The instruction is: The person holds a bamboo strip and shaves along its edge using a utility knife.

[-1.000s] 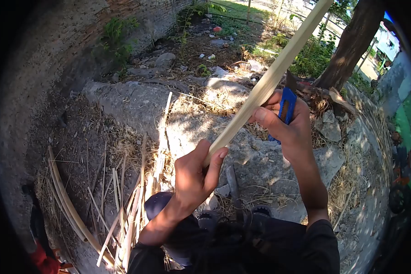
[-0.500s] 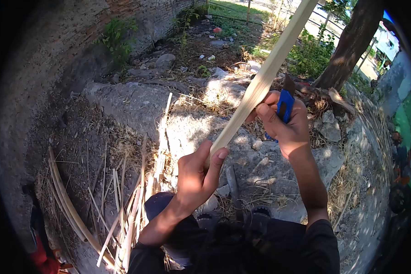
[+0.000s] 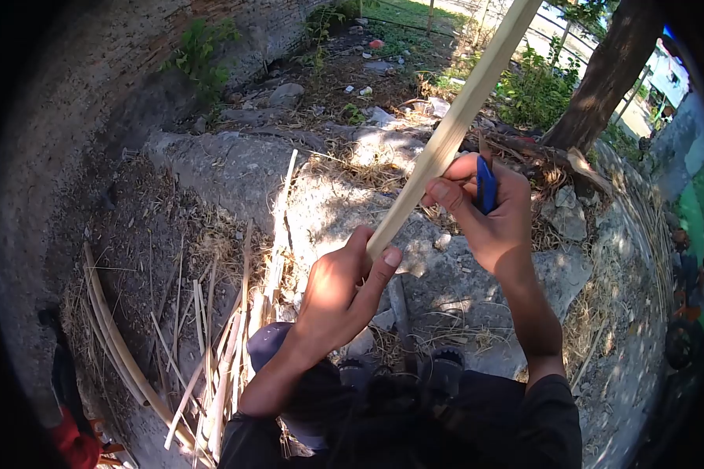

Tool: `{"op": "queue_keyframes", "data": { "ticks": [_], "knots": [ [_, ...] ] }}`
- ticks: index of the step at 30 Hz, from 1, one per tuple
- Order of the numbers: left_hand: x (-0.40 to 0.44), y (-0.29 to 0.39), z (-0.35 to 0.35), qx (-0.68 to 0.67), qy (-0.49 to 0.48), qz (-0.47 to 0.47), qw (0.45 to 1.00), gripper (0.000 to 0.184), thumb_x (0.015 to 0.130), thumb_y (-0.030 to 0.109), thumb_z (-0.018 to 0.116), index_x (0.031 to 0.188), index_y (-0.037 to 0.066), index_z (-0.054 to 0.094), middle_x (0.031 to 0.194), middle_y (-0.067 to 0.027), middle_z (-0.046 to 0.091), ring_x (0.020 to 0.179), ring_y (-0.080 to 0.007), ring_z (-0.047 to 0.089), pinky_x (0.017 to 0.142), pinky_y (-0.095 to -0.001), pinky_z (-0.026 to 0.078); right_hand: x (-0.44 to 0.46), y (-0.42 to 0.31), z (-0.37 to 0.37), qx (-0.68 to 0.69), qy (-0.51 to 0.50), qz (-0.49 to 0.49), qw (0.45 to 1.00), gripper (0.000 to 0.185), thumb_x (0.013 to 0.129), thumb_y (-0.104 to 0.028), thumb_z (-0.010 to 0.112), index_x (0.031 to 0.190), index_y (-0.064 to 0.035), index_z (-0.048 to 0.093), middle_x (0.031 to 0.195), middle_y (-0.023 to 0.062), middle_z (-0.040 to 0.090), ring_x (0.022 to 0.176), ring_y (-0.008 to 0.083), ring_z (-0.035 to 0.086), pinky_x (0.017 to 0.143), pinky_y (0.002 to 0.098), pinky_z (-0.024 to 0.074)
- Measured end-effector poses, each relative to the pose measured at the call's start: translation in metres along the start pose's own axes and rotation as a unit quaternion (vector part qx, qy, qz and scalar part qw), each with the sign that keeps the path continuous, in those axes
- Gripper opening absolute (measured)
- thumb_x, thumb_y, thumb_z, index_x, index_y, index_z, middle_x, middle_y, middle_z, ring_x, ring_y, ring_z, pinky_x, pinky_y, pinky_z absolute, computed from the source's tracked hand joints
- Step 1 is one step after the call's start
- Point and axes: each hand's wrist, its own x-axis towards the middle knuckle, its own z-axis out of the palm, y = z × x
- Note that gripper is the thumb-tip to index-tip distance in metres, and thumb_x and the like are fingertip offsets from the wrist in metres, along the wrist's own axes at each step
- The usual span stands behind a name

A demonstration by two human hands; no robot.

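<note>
A long, flat, pale wooden strip [image 3: 446, 141] slants from the lower middle up to the top right. My left hand [image 3: 340, 293] is closed around its lower end, thumb along the near side. Higher up, my right hand [image 3: 493, 207] pinches the strip's edge between thumb and finger. That same hand also keeps a blue-handled knife [image 3: 486, 186] tucked in its fingers, with the dark blade pointing upward away from the strip. Part of the knife handle is hidden by the palm.
Several cut strips [image 3: 225, 367] and curved poles [image 3: 121, 344] lie on the ground at the left. A pale stone slab [image 3: 477, 289] spreads beneath my hands. A tree trunk [image 3: 602, 78] rises at the right, and a brick wall [image 3: 125, 47] stands at the left.
My left hand has shifted slightly up and right with the strip's lower end. My right hand has turned, so the knife shows narrower and its blade points more upright.
</note>
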Motion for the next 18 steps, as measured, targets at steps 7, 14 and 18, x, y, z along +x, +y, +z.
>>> {"op": "queue_keyframes", "data": {
  "ticks": [7,14,18],
  "knots": [
    [0.001,-0.006,-0.004,-0.127,-0.021,-0.044,0.991,0.028,0.113,0.025,0.050,0.123,0.001,0.060,0.061,-0.0014,0.047,0.056,-0.0069,0.042,0.051,-0.0304,0.035,-0.007,0.003,0.020,-0.054,-0.028,0.003,0.998,0.014,0.094,-0.011,0.078,0.098,0.0026,0.075,0.082,0.0082,0.078,0.078,0.0091,0.073,0.069,0.0253,0.0559],
    [-0.002,0.002,-0.013,-0.287,-0.110,-0.083,0.948,0.045,0.115,0.029,0.041,0.150,0.002,0.049,0.069,0.0066,0.041,0.056,-0.0031,0.036,0.051,-0.0232,0.033,-0.004,-0.006,0.021,0.017,-0.072,-0.042,0.996,0.014,0.097,-0.008,0.073,0.099,0.0055,0.074,0.087,0.0122,0.078,0.085,0.0146,0.076,0.077,0.0286,0.0596],
    [-0.006,-0.001,-0.014,-0.354,-0.116,-0.073,0.925,0.043,0.115,0.030,0.042,0.145,0.001,0.051,0.069,0.0075,0.038,0.055,-0.0026,0.034,0.049,-0.0227,0.030,-0.004,-0.007,0.019,0.045,-0.116,0.032,0.992,0.018,0.099,-0.008,0.070,0.110,0.0063,0.070,0.091,0.0124,0.076,0.083,0.0144,0.074,0.073,0.0276,0.0577]
  ]
}}
